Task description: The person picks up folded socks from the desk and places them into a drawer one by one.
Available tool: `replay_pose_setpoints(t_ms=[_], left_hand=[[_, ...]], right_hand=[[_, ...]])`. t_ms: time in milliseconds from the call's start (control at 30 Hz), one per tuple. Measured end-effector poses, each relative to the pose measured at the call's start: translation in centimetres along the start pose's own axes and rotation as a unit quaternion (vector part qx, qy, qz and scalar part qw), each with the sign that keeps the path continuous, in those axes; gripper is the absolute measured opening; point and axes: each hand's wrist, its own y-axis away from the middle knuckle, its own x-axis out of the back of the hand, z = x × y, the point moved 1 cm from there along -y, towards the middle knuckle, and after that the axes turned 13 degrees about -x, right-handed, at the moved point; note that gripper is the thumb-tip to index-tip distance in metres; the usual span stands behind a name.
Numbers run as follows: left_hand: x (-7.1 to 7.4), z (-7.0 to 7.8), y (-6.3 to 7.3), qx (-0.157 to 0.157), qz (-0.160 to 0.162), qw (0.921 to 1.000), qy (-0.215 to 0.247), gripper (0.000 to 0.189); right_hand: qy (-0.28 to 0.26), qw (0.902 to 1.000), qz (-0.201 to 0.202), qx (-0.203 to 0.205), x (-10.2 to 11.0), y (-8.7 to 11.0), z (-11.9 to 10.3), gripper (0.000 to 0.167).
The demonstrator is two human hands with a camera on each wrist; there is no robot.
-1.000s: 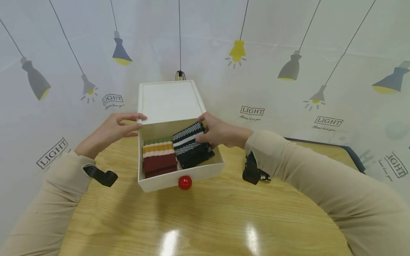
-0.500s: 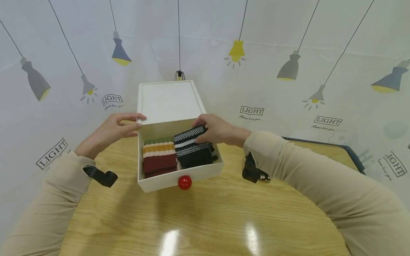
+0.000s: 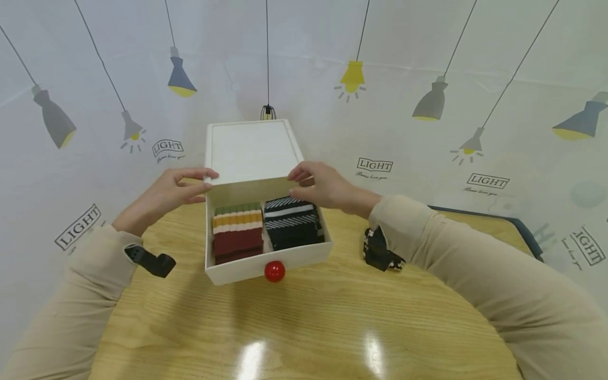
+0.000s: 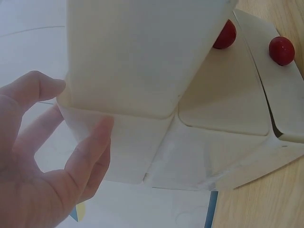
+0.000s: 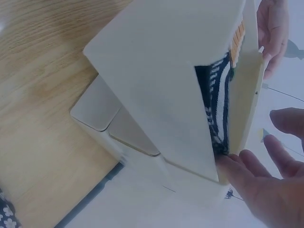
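Observation:
In the head view, a white drawer unit (image 3: 254, 153) stands with its top drawer (image 3: 237, 273) pulled out. A red round knob (image 3: 274, 271) sits on the drawer's front. Inside lie two folded ribbed knit bundles, seemingly socks: a maroon, cream, yellow and green one (image 3: 237, 237) at left and a black one with white stripes (image 3: 293, 224) at right. My left hand (image 3: 176, 192) touches the unit's front left corner, thumb and fingers spread around it. My right hand (image 3: 328, 184) hovers at the drawer's back right, fingertips right at the black bundle's far edge, relaxed.
Below the pulled-out drawer, more drawers with red knobs (image 4: 281, 51) are closed. The wooden table (image 3: 304, 327) extends toward me. Black cloth with white flowers (image 3: 396, 262) shows below the right wrist. A lamp-printed wall covering (image 3: 404, 137) hangs behind.
The black striped bundle has gone from tilted to lying flat beside the maroon one. My right hand has let go of it and drawn slightly up and back. My left hand has stayed put.

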Motion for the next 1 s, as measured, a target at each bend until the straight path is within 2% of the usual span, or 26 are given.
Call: replay_pose_setpoints(t_ms=[133, 233, 400, 567, 667, 767, 900, 1000], left_hand=[[-0.1, 0.0, 0.0, 0.000, 0.007, 1.0000, -0.003, 0.043], [-0.2, 0.0, 0.0, 0.004, 0.013, 0.9999, -0.003, 0.042], [-0.1, 0.1, 0.1, -0.003, 0.006, 1.0000, 0.002, 0.043], [0.1, 0.1, 0.2, -0.006, 0.010, 0.9999, 0.002, 0.044], [0.2, -0.1, 0.4, -0.007, 0.017, 0.9998, -0.006, 0.044], [0.2, -0.2, 0.5, -0.006, 0.026, 0.9996, -0.005, 0.043], [0.0, -0.3, 0.3, -0.013, 0.027, 0.9995, 0.007, 0.043], [-0.1, -0.3, 0.1, -0.021, 0.019, 0.9995, 0.013, 0.043]], right_hand=[[-0.017, 0.9997, 0.003, 0.014, 0.9, 0.7, 0.0, 0.030], [-0.056, 0.9980, 0.002, 0.028, 1.8, 2.0, -0.2, 0.031], [-0.154, 0.9857, -0.012, 0.067, 3.2, 5.2, -0.3, 0.030], [-0.189, 0.9761, -0.020, 0.105, 3.3, 8.3, 0.4, 0.027], [-0.224, 0.9673, -0.037, 0.114, 2.1, 9.6, 1.3, 0.027], [-0.258, 0.9566, -0.063, 0.120, -0.1, 10.5, 2.7, 0.028], [-0.287, 0.9445, -0.085, 0.136, -3.7, 11.0, 4.7, 0.030], [-0.298, 0.9389, -0.081, 0.152, -6.2, 10.9, 5.9, 0.030]])
